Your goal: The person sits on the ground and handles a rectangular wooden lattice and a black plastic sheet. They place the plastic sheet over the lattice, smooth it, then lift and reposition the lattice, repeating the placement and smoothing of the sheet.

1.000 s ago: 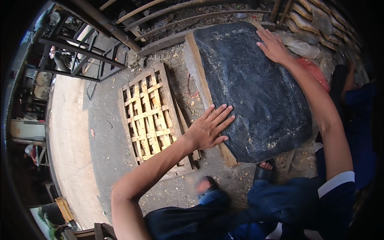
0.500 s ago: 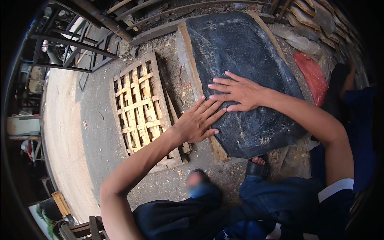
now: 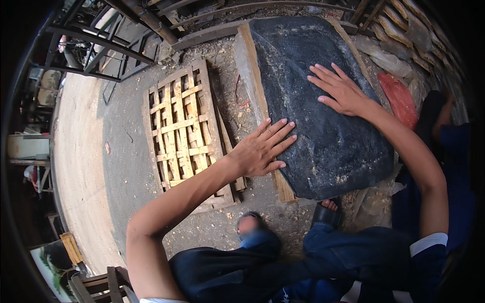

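A dark blue-black sheet (image 3: 323, 156), dusted with pale crumbs, covers a long slab or block on the ground in front of me. Wood (image 3: 255, 76) shows along its left side, with clear plastic (image 3: 241, 65) sticking out beyond. My left hand (image 3: 262, 147) lies over the sheet's left edge, fingers spread and pointing to the right. Farther right, my right hand (image 3: 342, 93) rests on the upper middle of the sheet, palm down with fingers stretched out. Neither hand holds anything. What lies beneath the sheet is hidden.
Left of the sheet lies a wooden lattice frame (image 3: 182, 129) on top of another board. A red plastic piece (image 3: 398, 98) is at the right, near a person in dark clothes (image 3: 454, 151). Stacked wooden pieces (image 3: 414, 38) stand far right; a dark metal frame (image 3: 93, 50) stands far left.
My right hand has slid right and away across the sheet, apart from the left hand. My left hand has stayed on the left edge. The view has shifted slightly.
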{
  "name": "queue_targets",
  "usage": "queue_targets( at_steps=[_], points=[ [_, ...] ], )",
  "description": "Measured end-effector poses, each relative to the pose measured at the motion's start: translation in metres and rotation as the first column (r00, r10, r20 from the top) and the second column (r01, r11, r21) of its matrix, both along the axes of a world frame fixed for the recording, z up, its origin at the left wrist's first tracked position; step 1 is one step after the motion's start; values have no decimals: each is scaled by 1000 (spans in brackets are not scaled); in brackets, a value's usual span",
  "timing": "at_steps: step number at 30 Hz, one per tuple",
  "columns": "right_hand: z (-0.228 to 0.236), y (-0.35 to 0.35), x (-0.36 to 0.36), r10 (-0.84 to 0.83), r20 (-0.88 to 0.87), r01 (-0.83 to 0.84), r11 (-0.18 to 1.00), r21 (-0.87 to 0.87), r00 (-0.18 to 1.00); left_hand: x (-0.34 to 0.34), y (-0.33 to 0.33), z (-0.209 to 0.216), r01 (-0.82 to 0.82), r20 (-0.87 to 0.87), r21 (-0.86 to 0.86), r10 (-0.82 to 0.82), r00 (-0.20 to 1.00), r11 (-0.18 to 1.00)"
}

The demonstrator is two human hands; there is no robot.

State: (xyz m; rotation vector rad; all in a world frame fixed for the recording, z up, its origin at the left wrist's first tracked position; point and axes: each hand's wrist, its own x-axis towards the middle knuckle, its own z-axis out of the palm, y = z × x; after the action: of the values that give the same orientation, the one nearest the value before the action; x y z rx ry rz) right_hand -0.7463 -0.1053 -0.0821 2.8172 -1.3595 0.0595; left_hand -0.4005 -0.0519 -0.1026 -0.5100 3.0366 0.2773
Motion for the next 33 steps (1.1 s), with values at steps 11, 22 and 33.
queue_targets(
  at_steps=[11, 22, 33],
  points=[
    [-27, -22, 85, 428, 84, -436, 889, 142, 900, 2, 1, 1, -5, -3, 25, 5, 1000, 1000],
    [-33, -184, -18, -382, 89, 393, 901, -185, 920, -4, -3, 7, -10, -6, 60, 10, 1000, 998],
    [-45, -136, 53, -79, -7, 78, 994, -76, 997, -6, -6, 10, -22, 2, 155, 22, 1000, 988]
  ],
)
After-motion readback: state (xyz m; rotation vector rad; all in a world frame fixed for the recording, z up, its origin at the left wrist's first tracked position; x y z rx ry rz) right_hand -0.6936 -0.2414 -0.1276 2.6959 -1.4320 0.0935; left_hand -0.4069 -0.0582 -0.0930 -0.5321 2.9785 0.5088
